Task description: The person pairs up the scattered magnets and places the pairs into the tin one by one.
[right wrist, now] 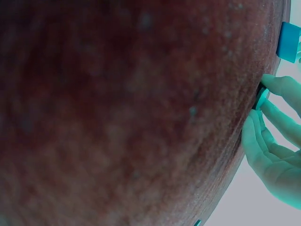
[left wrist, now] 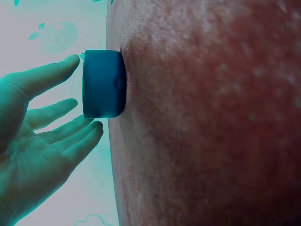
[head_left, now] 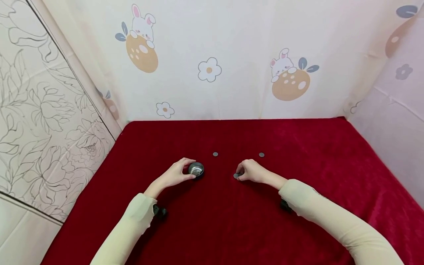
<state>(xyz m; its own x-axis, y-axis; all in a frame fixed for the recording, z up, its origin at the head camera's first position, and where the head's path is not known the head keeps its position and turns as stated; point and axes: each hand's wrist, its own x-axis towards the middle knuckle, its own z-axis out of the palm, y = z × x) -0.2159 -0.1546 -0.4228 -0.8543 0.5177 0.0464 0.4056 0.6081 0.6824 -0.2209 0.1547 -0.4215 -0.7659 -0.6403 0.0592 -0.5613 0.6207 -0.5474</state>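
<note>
My left hand (head_left: 175, 173) is round a small metal bowl (head_left: 196, 169), thumb at the near side and index finger at the far rim. In the left wrist view the bowl (left wrist: 103, 84) appears side-on as a dark, straight-walled shape, with the left hand (left wrist: 42, 141) beside it. To the right, my right hand (head_left: 251, 171) pinches a grey coin (head_left: 236, 176) low over the red cloth. The right wrist view shows this coin (right wrist: 261, 98) tilted on edge between the fingertips of the right hand (right wrist: 277, 136).
Two more grey coins lie farther back, a left one (head_left: 215, 154) and a right one (head_left: 261, 155). Red cloth (head_left: 212, 228) covers the table up to a patterned curtain (head_left: 238, 44) behind it. A panel with flower drawings (head_left: 43, 103) stands at the left.
</note>
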